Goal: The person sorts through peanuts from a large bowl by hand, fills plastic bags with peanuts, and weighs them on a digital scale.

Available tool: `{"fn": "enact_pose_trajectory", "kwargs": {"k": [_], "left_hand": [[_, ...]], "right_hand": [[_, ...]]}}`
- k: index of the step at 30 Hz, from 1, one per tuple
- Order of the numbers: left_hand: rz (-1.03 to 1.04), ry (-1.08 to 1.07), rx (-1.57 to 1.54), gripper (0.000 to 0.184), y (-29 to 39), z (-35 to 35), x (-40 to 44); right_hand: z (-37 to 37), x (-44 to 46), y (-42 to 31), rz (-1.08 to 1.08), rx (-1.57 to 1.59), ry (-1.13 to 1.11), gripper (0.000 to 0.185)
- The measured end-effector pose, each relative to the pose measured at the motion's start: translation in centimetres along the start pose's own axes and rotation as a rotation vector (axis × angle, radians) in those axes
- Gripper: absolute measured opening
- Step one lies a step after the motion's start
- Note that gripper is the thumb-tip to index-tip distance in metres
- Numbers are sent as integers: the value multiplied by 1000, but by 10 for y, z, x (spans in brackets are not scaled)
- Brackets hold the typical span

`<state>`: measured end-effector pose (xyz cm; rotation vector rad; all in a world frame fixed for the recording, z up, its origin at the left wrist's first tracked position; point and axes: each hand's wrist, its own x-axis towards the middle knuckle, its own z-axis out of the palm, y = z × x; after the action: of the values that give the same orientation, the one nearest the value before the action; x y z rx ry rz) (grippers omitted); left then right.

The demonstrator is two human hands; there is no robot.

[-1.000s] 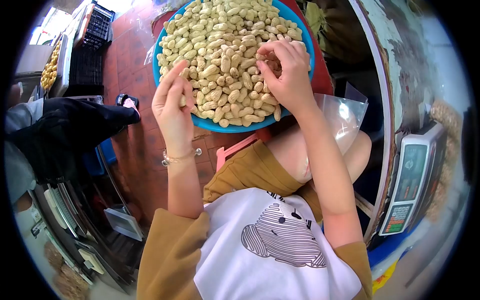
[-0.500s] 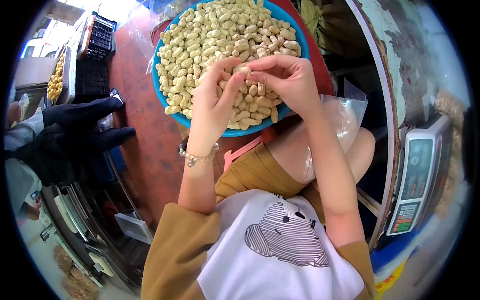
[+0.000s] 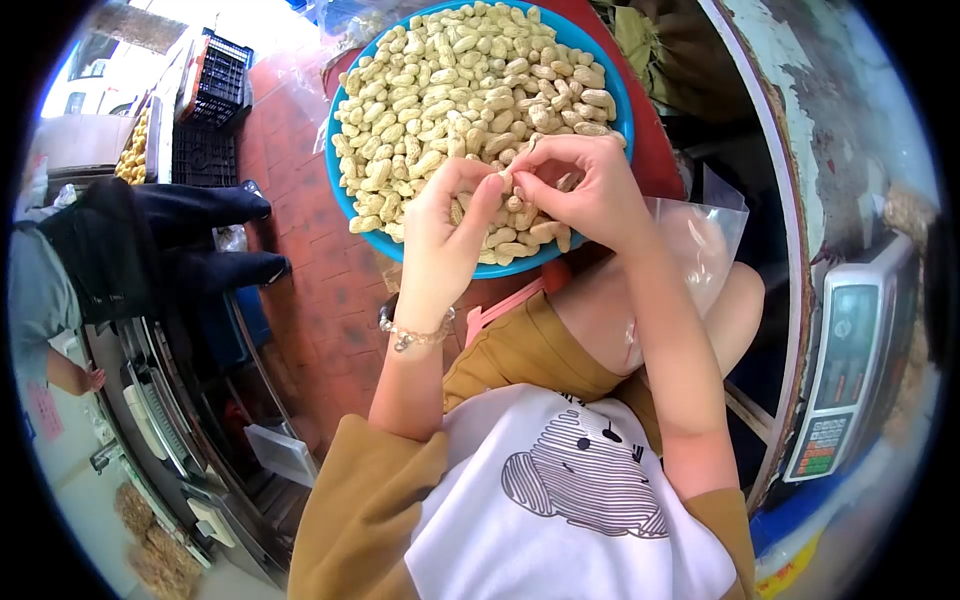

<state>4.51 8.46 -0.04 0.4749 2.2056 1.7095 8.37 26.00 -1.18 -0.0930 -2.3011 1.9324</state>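
A large blue basin full of unshelled peanuts lies in front of me. Over its near side, my left hand and my right hand meet at the fingertips. Both are closed in a pinch on a small pale peanut, mostly covered by the fingers. Whether its shell is cracked cannot be made out. A beaded bracelet circles my left wrist. Under my right forearm, a clear plastic bag rests by my legs.
Red surface shows beside the basin. At right, a digital scale stands beyond a pale edge. Black crates are at far left, near a person in dark trousers. A pink seat edge shows by my thigh.
My joined hands have come slightly nearer to me over the basin, with their fingertips closer together. The view has shifted a little, and the person at left has changed posture.
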Motion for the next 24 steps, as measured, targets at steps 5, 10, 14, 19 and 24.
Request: {"fn": "enact_pose_trajectory", "kwargs": {"k": [5, 10, 14, 19, 24], "left_hand": [[-140, -58, -270, 16, -6, -1, 0], [-51, -6, -289, 14, -6, 7, -2], [67, 21, -265, 10, -7, 15, 1], [286, 19, -98, 9, -5, 13, 2], [31, -134, -681, 22, -13, 7, -2]], "right_hand": [[-2, -2, 3, -4, 18, -8, 11], [-1, -3, 2, 42, 84, -12, 5], [-2, -3, 3, 122, 252, 22, 4], [-4, -3, 0, 167, 426, -37, 5], [-10, 5, 10, 42, 305, 246, 9]]}}
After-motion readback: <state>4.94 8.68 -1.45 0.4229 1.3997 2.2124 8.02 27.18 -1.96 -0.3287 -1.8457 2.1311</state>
